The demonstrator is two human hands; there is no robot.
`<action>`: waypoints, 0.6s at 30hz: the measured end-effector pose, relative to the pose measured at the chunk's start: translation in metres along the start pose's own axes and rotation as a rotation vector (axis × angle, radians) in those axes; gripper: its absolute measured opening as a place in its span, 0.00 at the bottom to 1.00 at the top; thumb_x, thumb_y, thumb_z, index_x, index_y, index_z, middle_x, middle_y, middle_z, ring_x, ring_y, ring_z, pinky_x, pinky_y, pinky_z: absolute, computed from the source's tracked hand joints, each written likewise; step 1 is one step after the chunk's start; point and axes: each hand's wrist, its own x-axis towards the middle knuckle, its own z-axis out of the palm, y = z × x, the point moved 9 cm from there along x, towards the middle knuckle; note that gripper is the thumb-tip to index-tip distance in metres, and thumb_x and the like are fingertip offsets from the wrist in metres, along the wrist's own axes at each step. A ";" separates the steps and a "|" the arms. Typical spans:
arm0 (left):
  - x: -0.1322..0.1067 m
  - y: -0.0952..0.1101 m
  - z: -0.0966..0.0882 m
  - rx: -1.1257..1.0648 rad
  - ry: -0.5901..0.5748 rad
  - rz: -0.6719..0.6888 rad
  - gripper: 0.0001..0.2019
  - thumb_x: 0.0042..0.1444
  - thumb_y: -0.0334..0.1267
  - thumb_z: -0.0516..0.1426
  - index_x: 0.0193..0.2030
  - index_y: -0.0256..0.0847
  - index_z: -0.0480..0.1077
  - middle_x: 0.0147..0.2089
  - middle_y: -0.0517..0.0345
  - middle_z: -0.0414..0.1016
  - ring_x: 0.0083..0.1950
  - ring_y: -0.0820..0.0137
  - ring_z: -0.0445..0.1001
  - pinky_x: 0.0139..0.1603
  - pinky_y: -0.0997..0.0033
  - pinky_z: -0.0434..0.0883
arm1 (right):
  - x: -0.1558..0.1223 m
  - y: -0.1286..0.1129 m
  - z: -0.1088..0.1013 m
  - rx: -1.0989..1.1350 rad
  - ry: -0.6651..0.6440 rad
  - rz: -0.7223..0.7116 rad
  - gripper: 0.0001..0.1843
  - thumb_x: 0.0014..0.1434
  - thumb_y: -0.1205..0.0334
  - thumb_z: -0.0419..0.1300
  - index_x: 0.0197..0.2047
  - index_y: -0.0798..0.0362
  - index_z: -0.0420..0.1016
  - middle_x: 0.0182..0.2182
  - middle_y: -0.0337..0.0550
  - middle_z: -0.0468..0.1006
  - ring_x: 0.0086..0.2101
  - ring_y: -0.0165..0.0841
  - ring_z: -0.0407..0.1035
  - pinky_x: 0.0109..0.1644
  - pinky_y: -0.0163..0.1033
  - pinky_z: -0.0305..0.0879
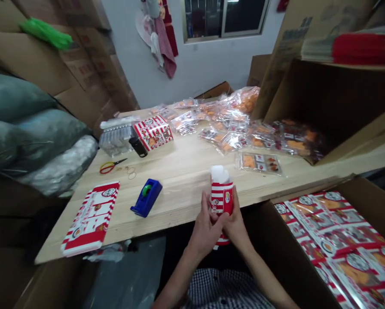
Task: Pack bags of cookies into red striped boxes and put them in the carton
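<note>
Between my two hands, over the front edge of the table, is a red and white striped paper box (222,193). White flaps stick up at its far end. My left hand (206,229) grips it from the left, with the thumb across its front. On the other side my right hand (238,229) wraps around the right edge. Beyond the box lies a clear packet (260,163) with an orange piece and small printed pieces inside. To the left of my hands sits a blue tape dispenser (147,198) with a green core.
A stack of flat printed cartons (92,219) lies at the table's left edge, near scissors (110,166), a black bottle (138,147) and a striped printed box (154,132). Clear packets (231,124) cover the back. An open cardboard box (350,201) of packed goods stands at right.
</note>
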 end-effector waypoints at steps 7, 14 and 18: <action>0.000 0.006 -0.013 0.005 0.112 0.024 0.44 0.59 0.43 0.61 0.74 0.39 0.39 0.71 0.38 0.59 0.69 0.56 0.63 0.67 0.51 0.62 | -0.016 -0.015 0.012 -0.372 -0.066 -0.152 0.54 0.59 0.58 0.62 0.75 0.43 0.26 0.66 0.55 0.49 0.67 0.49 0.50 0.66 0.60 0.57; 0.004 0.011 -0.034 -0.176 0.057 -0.002 0.22 0.60 0.45 0.60 0.59 0.39 0.66 0.53 0.48 0.79 0.50 0.59 0.78 0.53 0.60 0.73 | -0.030 -0.028 0.021 -0.454 -0.209 -0.132 0.69 0.44 0.63 0.72 0.75 0.42 0.28 0.67 0.54 0.46 0.67 0.58 0.46 0.67 0.67 0.49; 0.006 -0.006 -0.055 -0.383 0.110 -0.098 0.19 0.57 0.44 0.63 0.52 0.38 0.70 0.51 0.48 0.80 0.48 0.58 0.79 0.50 0.61 0.75 | -0.023 -0.031 0.012 -0.020 -0.363 0.100 0.60 0.54 0.59 0.68 0.75 0.38 0.29 0.68 0.50 0.54 0.65 0.45 0.58 0.65 0.56 0.60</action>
